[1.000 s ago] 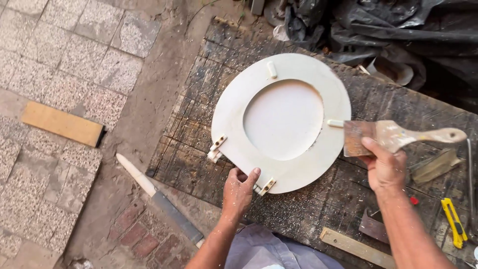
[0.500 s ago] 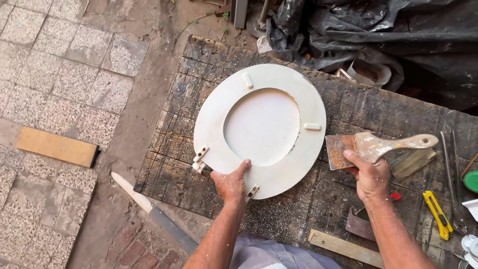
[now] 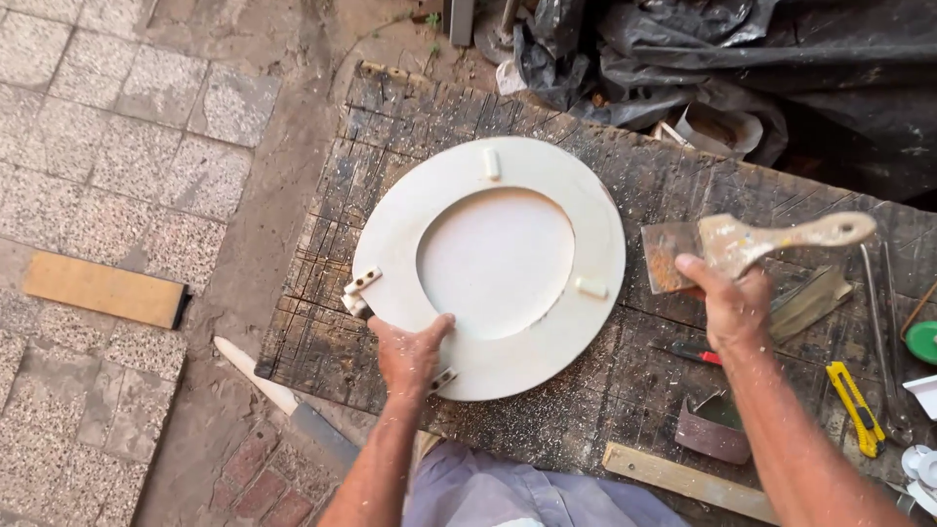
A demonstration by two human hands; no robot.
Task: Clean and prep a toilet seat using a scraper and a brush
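A white toilet seat (image 3: 488, 263) lies flat, underside up, on the scarred wooden table (image 3: 683, 195), with its hinges (image 3: 359, 291) at the near-left edge. The left hand (image 3: 408, 353) grips the seat's near rim beside the hinges, thumb over the top. The right hand (image 3: 727, 304) is clenched round a wide brush (image 3: 752, 244), held just right of the seat and clear of it. The seat looks rigid and moderately light, and its smooth, dusty surface is probably slippery. The broad rim gives the surest hold, since the hinges and small bumpers (image 3: 591, 287) could snap or pinch.
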